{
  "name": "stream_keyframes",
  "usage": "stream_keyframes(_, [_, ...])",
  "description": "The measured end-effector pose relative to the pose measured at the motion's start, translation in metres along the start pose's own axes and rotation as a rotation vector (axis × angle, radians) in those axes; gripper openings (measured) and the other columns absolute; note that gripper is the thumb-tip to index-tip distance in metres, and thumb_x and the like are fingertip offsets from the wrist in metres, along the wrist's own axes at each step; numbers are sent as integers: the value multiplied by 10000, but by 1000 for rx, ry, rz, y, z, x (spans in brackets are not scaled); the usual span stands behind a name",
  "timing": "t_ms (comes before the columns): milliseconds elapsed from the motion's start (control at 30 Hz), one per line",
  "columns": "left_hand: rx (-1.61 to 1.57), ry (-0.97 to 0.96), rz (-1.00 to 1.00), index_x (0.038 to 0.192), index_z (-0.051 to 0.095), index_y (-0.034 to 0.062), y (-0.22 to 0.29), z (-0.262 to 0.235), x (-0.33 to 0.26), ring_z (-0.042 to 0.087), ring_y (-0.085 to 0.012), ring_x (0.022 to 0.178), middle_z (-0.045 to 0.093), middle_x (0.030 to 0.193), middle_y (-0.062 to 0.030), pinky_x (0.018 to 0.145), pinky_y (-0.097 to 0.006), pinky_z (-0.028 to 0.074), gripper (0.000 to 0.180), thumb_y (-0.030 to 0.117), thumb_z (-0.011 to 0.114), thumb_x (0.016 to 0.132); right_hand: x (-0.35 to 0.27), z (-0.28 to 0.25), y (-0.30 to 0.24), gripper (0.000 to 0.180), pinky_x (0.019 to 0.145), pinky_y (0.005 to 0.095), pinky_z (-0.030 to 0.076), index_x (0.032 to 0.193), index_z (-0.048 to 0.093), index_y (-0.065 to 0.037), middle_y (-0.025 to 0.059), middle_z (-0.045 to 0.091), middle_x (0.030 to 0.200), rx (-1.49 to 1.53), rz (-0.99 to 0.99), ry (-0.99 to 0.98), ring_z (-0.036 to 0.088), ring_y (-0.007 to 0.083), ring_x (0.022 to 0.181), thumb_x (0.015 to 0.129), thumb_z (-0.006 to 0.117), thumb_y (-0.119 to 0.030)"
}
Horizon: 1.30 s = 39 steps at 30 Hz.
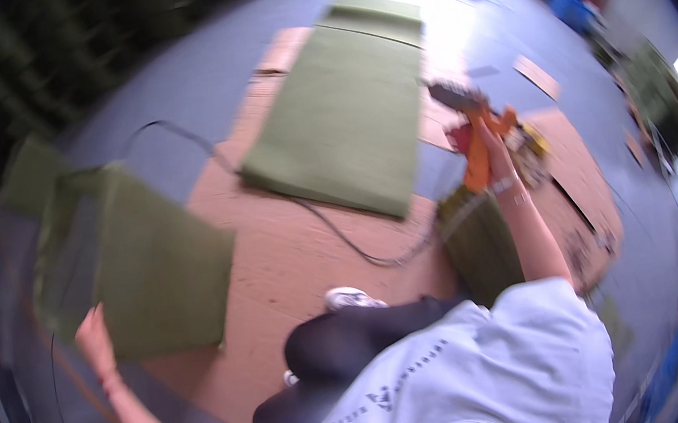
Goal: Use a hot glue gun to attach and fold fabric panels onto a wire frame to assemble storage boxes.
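My right hand is closed round an orange and dark-grey staple gun, held up to the right of a long green padded panel. My left hand is closed at the near left edge of a green fabric-covered box frame with an open side. Motion blur hides exactly how its fingers grip. The panel lies flat on cardboard, and a dark hose curves out from beneath it toward the right.
Another green block stands under my right forearm. Beside the staple gun are a yellow item and other small things on cardboard. Stacked green pieces fill the far left. A blue object stands at the far right.
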<state>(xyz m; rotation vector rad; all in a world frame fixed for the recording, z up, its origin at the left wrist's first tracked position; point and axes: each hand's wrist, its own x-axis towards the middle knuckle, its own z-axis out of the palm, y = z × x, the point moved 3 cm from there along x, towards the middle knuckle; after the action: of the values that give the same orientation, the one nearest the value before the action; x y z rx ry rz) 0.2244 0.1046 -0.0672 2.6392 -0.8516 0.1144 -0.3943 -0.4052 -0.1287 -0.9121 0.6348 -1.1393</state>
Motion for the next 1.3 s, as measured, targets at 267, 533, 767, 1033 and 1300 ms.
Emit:
stream_keyframes(267, [2, -161, 265, 946, 571, -112, -68, -36, -138, 366, -304, 624, 497, 712, -277, 612, -425, 406, 351, 218, 493, 1036, -82, -224, -132, 478, 935, 421, 557, 1178, 572, -15, 146, 675, 1118, -79, -376, 398, 675, 281, 1018, 942, 623, -427])
stream_keyframes(533, [-50, -43, 152, 1122, 620, -83, -43, -31, -200, 585, -297, 756, 655, 899, -259, 723, -386, 476, 395, 278, 479, 1045, -98, -323, -35, 584, 856, 421, 599, 1249, 513, -19, 212, 669, 1090, 7, -212, 443, 677, 324, 998, 887, 677, -447])
stream_keyframes(767, [-139, 354, 202, 1181, 638, 12, 53, 3, -194, 644, -321, 1003, 675, 1124, -152, 892, -410, 493, 351, 285, 468, 1042, -24, -357, 17, 591, 777, 459, 617, 1201, 538, -80, 154, 677, 1059, 188, -144, 404, 701, 329, 902, 818, 752, -476])
stream_keyframes(1033, [120, 495, 186, 981, 714, 43, 21, 32, -178, 663, -335, 873, 714, 960, -133, 787, -433, 519, 219, 196, 557, 988, -44, -408, -3, 622, 610, 346, 565, 1300, 587, -46, 148, 672, 807, -1486, 39, 581, 694, 265, 757, 962, 506, -562])
stream_keyframes(1300, [46, 623, 255, 752, 657, 66, 67, 29, -162, 650, -328, 721, 660, 741, -118, 655, -406, 500, 366, 343, 560, 971, 41, -240, 19, 395, 532, 304, 509, 967, 709, -45, 35, 629, 685, -1280, -503, 80, 598, 160, 581, 993, 551, -406])
